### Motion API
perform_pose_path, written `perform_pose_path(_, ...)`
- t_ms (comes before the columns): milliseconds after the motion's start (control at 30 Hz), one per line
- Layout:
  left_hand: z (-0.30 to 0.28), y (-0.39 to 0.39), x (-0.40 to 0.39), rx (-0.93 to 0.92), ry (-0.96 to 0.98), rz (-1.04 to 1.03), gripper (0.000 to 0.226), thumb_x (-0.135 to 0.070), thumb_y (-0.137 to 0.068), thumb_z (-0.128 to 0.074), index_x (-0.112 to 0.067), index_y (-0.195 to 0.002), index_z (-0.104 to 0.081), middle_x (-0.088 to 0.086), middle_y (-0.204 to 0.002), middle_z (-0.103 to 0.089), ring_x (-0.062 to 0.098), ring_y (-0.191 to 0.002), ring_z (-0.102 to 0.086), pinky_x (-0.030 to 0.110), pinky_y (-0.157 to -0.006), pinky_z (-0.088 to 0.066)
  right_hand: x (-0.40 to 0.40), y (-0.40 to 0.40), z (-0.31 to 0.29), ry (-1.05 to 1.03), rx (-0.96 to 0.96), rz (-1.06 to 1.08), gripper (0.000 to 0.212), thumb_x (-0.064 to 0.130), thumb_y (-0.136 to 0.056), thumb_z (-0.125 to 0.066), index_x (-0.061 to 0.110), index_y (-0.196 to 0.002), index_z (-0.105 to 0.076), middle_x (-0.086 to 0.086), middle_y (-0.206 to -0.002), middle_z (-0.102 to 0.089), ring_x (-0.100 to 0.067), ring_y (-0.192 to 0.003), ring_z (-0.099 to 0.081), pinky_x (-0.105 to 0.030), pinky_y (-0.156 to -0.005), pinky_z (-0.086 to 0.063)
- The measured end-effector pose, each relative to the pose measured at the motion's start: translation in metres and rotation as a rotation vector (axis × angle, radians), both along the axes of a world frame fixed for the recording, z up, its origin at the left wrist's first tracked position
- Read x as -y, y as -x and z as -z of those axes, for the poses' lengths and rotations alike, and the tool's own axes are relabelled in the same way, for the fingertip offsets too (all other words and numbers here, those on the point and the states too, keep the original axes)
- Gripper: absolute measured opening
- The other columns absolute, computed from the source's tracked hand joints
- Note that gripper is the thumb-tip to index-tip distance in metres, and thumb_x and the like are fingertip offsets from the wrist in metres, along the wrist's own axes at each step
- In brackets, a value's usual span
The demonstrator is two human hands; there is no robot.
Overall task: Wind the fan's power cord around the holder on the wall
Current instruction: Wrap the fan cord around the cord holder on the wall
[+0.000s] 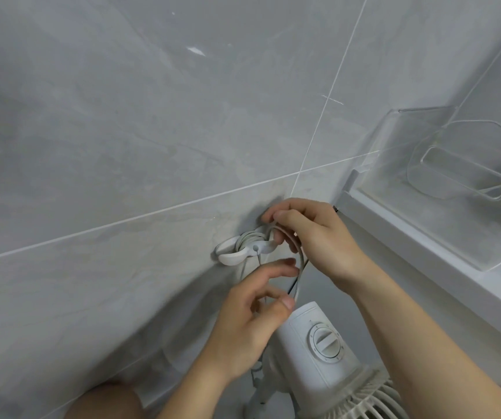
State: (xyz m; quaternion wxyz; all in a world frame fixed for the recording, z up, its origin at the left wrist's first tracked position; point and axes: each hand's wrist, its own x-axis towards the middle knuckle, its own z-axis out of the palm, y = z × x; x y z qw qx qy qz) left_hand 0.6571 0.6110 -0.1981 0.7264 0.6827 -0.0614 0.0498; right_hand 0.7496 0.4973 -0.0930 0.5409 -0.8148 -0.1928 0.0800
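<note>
A white cord holder (237, 251) is stuck on the grey tiled wall, with several turns of the pale power cord (250, 237) wrapped around its middle. My right hand (309, 234) is at the holder's right end, fingers closed on a loop of the cord that curves down past it. Below, my left hand (249, 316) pinches the same cord between thumb and fingers. The white fan (318, 352), with a round dial on its back, stands under my hands at the bottom of the view.
A white ledge (424, 246) runs along the right, with a clear plastic shelf (442, 164) above it. A bare knee (104, 402) shows at the bottom left. The fan's grille (370, 403) is close under my right forearm.
</note>
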Motion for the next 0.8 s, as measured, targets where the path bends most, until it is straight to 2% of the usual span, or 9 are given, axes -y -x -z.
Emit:
perform_pose_path(67, -0.008, 0.003, 0.003, 0.038, 0.002, 0.019, 0.039, -0.044, -0.080, -0.062, -0.044, -0.118, -0.066, -0.019, -0.101, -0.074, 0.006, -0.080, -0.063, 0.031, -0.074, -0.046, 0.000, 0.002, -0.002, -0.003, -0.019, -0.031, 0.034, 0.011, -0.103, -0.050, 0.008, -0.087, -0.080, -0.005, -0.068, -0.066, -0.016, -0.071, -0.060, -0.028, -0.063, -0.047)
perform_pose_path(100, -0.010, 0.004, 0.003, 0.059, 0.011, 0.025, 0.039, -0.043, -0.080, -0.062, -0.044, -0.119, -0.066, -0.019, -0.102, -0.074, 0.007, -0.078, -0.062, 0.030, -0.073, -0.046, 0.000, 0.002, -0.002, -0.008, -0.030, -0.038, 0.035, 0.011, -0.103, -0.050, 0.006, -0.088, -0.080, -0.004, -0.069, -0.068, -0.014, -0.072, -0.063, -0.023, -0.063, -0.049)
perform_pose_path(200, -0.016, 0.008, 0.004, 0.103, 0.062, 0.003, 0.035, -0.040, -0.082, -0.064, -0.038, -0.117, -0.064, -0.007, -0.106, -0.076, 0.026, -0.074, -0.061, 0.047, -0.074, -0.049, 0.002, -0.001, 0.000, -0.007, -0.047, -0.064, 0.033, 0.006, -0.102, -0.050, 0.005, -0.094, -0.082, -0.003, -0.073, -0.072, -0.011, -0.073, -0.064, -0.018, -0.063, -0.048)
perform_pose_path(300, -0.024, 0.011, 0.002, 0.089, 0.084, -0.183, 0.025, -0.047, -0.082, -0.064, -0.032, -0.103, -0.065, 0.006, -0.071, -0.062, 0.020, -0.063, -0.048, 0.040, -0.059, -0.040, 0.000, -0.001, 0.003, 0.020, -0.019, -0.116, 0.028, -0.001, -0.099, -0.055, 0.005, -0.104, -0.082, -0.002, -0.079, -0.076, -0.004, -0.070, -0.064, -0.018, -0.063, -0.047)
perform_pose_path(367, -0.028, 0.011, -0.004, 0.089, 0.021, -0.336, 0.029, -0.056, -0.086, -0.060, -0.027, -0.092, -0.065, 0.015, -0.061, -0.051, 0.017, -0.057, -0.043, 0.038, -0.052, -0.033, -0.001, 0.001, 0.004, 0.021, 0.010, -0.147, 0.024, -0.004, -0.100, -0.057, 0.000, -0.109, -0.079, -0.006, -0.081, -0.074, 0.003, -0.066, -0.065, -0.010, -0.062, -0.047)
perform_pose_path(467, -0.028, 0.011, -0.022, 0.107, -0.122, -0.500, 0.031, -0.047, -0.097, -0.064, -0.022, -0.078, -0.065, -0.003, -0.050, -0.046, 0.006, -0.048, -0.037, 0.027, -0.047, -0.029, -0.004, 0.002, 0.007, 0.005, 0.050, -0.160, 0.017, -0.003, -0.100, -0.060, -0.003, -0.108, -0.076, -0.009, -0.076, -0.070, 0.000, -0.065, -0.065, -0.008, -0.060, -0.046)
perform_pose_path(533, -0.026, 0.011, -0.035, 0.093, -0.232, -0.585, 0.028, -0.038, -0.097, -0.067, -0.022, -0.074, -0.067, -0.009, -0.049, -0.052, 0.005, -0.046, -0.042, 0.021, -0.046, -0.032, -0.007, 0.002, 0.009, 0.034, 0.079, -0.163, 0.010, 0.001, -0.096, -0.068, 0.005, -0.103, -0.075, -0.002, -0.067, -0.066, -0.010, -0.069, -0.062, -0.009, -0.062, -0.043)
perform_pose_path(633, -0.023, 0.014, -0.046, 0.043, -0.404, -0.630, 0.034, -0.047, -0.096, -0.067, -0.026, -0.069, -0.069, -0.007, -0.053, -0.064, 0.011, -0.048, -0.057, 0.031, -0.052, -0.047, -0.009, 0.002, 0.011, 0.102, 0.111, -0.154, 0.014, 0.009, -0.088, -0.079, 0.016, -0.093, -0.068, -0.006, -0.066, -0.064, -0.016, -0.068, -0.052, -0.016, -0.062, -0.041)
perform_pose_path(800, -0.020, 0.016, -0.049, -0.003, -0.615, -0.705, 0.056, -0.065, -0.090, -0.045, -0.020, -0.063, -0.062, -0.005, -0.051, -0.066, 0.016, -0.053, -0.065, 0.043, -0.055, -0.053, -0.016, 0.007, 0.016, 0.202, 0.193, -0.079, 0.026, 0.016, -0.081, -0.082, 0.021, -0.075, -0.057, 0.012, -0.057, -0.047, -0.009, -0.056, -0.040, -0.022, -0.057, -0.038)
